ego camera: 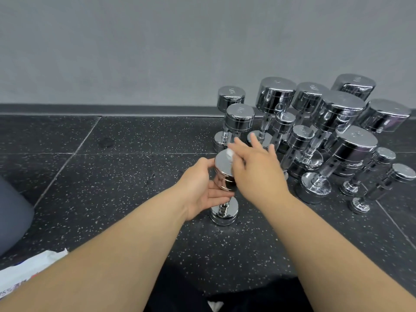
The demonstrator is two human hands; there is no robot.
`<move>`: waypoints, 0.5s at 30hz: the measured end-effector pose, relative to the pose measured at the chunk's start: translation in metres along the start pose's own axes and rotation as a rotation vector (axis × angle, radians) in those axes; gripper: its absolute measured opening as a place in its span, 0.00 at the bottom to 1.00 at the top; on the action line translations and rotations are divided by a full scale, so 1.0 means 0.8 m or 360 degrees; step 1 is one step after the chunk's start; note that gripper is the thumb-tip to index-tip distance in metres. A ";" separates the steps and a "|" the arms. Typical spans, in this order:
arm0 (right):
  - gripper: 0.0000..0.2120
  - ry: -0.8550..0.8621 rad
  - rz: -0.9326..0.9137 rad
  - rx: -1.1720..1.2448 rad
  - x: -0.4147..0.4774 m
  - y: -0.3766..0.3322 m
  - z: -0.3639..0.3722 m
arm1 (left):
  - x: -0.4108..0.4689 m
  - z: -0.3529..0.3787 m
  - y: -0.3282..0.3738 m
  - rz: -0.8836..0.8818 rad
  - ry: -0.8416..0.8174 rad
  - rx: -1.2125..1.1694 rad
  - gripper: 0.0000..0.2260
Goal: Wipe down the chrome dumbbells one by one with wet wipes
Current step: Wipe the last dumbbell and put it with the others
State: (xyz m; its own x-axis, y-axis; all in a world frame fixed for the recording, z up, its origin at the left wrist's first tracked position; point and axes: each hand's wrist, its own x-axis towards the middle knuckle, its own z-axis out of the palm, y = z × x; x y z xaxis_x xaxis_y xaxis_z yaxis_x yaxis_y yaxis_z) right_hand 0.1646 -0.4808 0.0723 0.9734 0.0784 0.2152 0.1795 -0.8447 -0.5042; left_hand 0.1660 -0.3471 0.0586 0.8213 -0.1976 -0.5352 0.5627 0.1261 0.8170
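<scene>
Fingers of left hand point(202, 190) curl round the dumbbell point(224, 213), standing on end; right hand point(256, 170) pinches a wipe point(230, 153) atop.

dumbbell tops point(231, 91): "KG" stamps, digits blurred | white packet point(24, 273): "15%"
</scene>
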 end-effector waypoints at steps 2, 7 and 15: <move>0.19 -0.0126 -0.0147 0.0011 0.004 -0.014 0.008 | 0.000 0.000 -0.001 0.0014 0.0004 -0.0066 0.16; 0.16 0.0142 -0.0135 0.0209 -0.035 0.003 0.005 | 0.003 0.001 0.002 -0.0004 0.0019 -0.0073 0.14; 0.18 0.0074 -0.0181 0.0215 -0.034 0.000 0.016 | 0.005 0.004 -0.001 0.0010 0.0078 -0.0071 0.18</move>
State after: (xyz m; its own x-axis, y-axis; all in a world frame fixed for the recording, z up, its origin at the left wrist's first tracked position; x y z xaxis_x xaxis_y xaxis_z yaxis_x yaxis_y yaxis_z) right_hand 0.1398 -0.4760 0.0557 0.9385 0.1422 0.3145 0.3089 -0.7528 -0.5813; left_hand 0.1684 -0.3511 0.0562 0.8277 -0.1493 -0.5409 0.5604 0.1704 0.8105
